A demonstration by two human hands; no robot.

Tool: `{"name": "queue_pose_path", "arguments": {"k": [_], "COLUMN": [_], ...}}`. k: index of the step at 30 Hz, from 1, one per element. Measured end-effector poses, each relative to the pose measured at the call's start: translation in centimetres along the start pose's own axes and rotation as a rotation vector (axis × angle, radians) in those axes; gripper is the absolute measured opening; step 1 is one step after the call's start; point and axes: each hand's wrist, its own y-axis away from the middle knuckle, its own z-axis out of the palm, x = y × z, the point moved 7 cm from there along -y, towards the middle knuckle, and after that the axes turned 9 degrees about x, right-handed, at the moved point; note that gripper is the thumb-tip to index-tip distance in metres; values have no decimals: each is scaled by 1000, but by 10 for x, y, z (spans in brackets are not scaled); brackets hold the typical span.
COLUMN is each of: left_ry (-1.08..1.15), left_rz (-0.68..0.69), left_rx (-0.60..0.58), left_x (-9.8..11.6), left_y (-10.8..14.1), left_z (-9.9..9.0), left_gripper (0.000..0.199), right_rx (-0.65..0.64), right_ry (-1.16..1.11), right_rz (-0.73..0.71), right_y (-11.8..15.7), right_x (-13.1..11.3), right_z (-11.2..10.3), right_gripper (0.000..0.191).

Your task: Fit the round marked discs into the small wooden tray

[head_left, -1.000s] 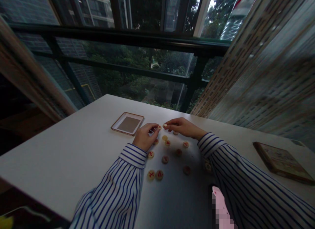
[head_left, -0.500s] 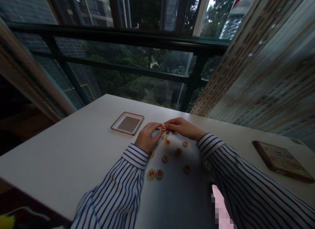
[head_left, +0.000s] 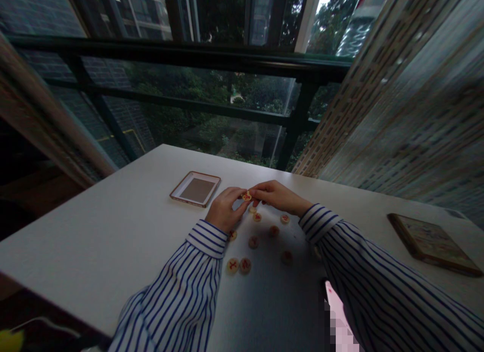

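Two bare hands meet above the far middle of a white tabletop. The left hand is narrowed to a pinch, thumb and fingertips gripping a round xiangqi piece whose red character faces the viewer. The right hand reaches in from the right, its fingertips drawn together at the far edge of the same disc; a small pale second piece appears to be pinched there, though most of it is hidden. The gap between the two sets of fingertips has closed, so that the held pieces are in contact or nearly so; this suggests joint handling rather than separate carrying.

Loose discs lie on the surface nearer the viewer. Just below the held pair is a pale disc, with a red-marked disc close beside it. Others are scattered between the forearms, and at the near end a left-hand disc and its neighbour sit side by side, both showing red characters. A further disc is partly covered by the left cuff.

To the left of the hands lies a shallow rectangular tray with a brown panel inside. At the far right rests a flat box with a patterned top, its details too dim to read. A pink object, partly pixelated, shows beside the right sleeve.
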Motion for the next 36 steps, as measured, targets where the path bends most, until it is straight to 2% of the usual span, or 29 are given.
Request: {"name": "queue_pose_path", "arguments": {"k": [3,6,11,16,21,26,36], "left_ry": [-43,-141,-321,-426,-474,-483,-467], "left_rz": [-17,-68,-143,-164,-171,-181,-198], "left_rx": [-37,-89,-221,-341,-440,-455,-484], "left_x": [-6,-20,-42,-48,-49,-51,-50], "left_y": [0,2,8,14,17,18,18], "left_z": [0,1,7,13,17,17,18], "left_gripper": [18,20,20,19,19,19,20], "right_rx": [12,49,89,119,49,-16,-49], "right_ry": [13,51,160,428,681,784,877], "right_rz": [-16,7,7,-68,-74,-49,29], "right_y": [-2,-3,-2,0,1,0,-5], "right_x": [0,7,21,20,18,21,26], "right_z": [0,-3,-8,-8,1,9,17], "right_gripper": [27,26,27,25,27,28,32]}}
